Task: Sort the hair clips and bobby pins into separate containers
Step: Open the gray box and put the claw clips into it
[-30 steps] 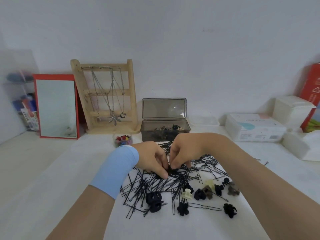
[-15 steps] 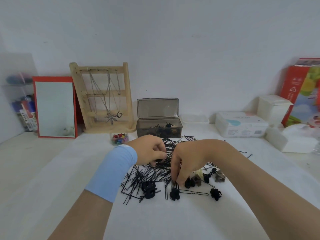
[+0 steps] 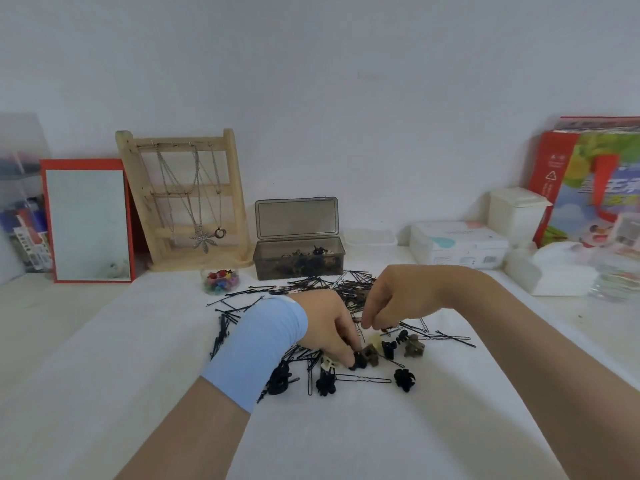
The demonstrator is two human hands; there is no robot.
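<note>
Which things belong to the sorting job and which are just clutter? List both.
Job: loose black metal bobby pins; small black, brown and cream plastic claw clips; smoky transparent plastic box, lid open.
Clutter: red-framed rectangular mirror; wooden necklace stand; white rectangular pack.

A white cloth (image 3: 104, 341) covers the table in front of a plain pale wall (image 3: 311, 81). At the far left stands a blurred clear organiser (image 3: 20, 216), and just beside it a red-framed mirror (image 3: 88, 223) leans back. Next to the mirror is a wooden stand (image 3: 235, 188), tilted back, with necklaces (image 3: 202, 237) hanging from its rails, one with a leaf pendant and one with a ring. To the right lie a white pack (image 3: 457, 242), a lidded white box (image 3: 516, 213) behind it, and an upright red carton (image 3: 554, 174).
</note>
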